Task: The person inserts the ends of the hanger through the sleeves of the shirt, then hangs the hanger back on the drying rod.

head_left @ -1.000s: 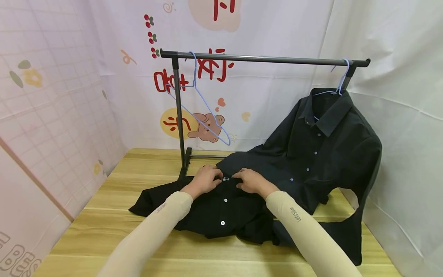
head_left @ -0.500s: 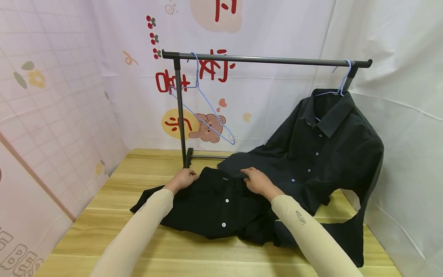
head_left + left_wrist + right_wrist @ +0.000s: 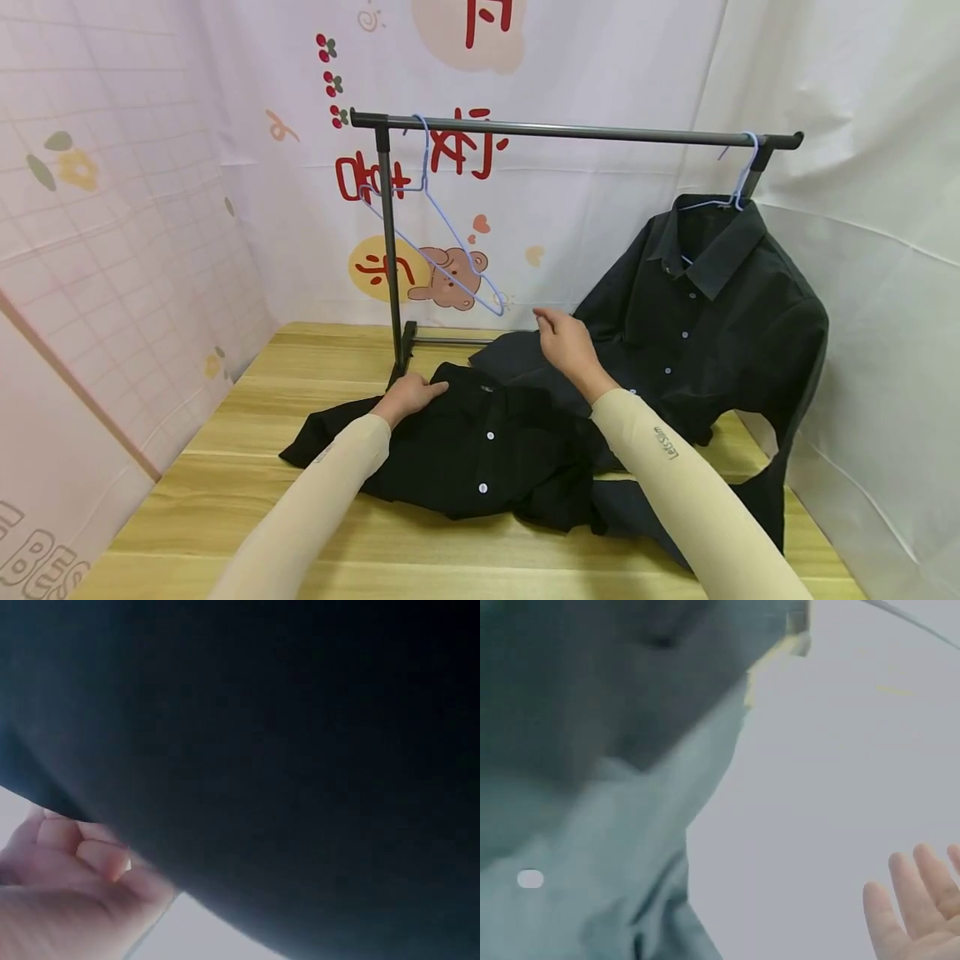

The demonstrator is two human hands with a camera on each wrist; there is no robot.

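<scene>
A black shirt (image 3: 450, 450) with white buttons lies crumpled on the wooden table. At its upper left edge, my left hand (image 3: 407, 398) holds the cloth; in the left wrist view its curled fingers (image 3: 101, 859) meet the dark fabric, which fills most of that picture. My right hand (image 3: 567, 343) is raised above the table, nearer the rack, and holds nothing. Its fingers (image 3: 911, 889) are straight and spread in the right wrist view. Not far above and left of that hand, a bare blue hanger (image 3: 450, 229) hangs from the rack.
A dark metal clothes rack (image 3: 585, 130) stands at the back of the table (image 3: 247, 500). On its right end a second dark shirt (image 3: 720, 325) hangs on a blue hanger (image 3: 742, 179), its lower part spread over the table. White printed cloth (image 3: 600, 50) walls the space.
The left hand moved from the shirt's neck area to its left edge. The right hand let go of the shirt and rose up and to the right towards the rack.
</scene>
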